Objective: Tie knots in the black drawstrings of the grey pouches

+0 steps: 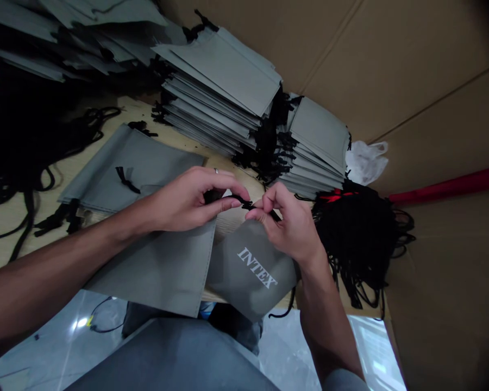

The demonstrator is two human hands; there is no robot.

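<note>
Lying nearest, a plain grey bag (167,271) and a grey bag printed INTEX (244,274) rest at the tabletop's (51,203) near edge. Above them, the left hand (191,198) and right hand (291,222) meet closely, each grip pinching black cord (248,206) between thumb and forefinger. Whether the cord joins the printed bag cannot be told. By appearance, the cord is light, limp and possibly slippery, best taken by the fingertips close to its ends; the printed bag seems light and soft, best held along an edge. Beyond, a bundle of black cords (356,239) lies at right. Farthest, two stacks of grey bags (232,73) stand before cardboard (440,108).
</note>
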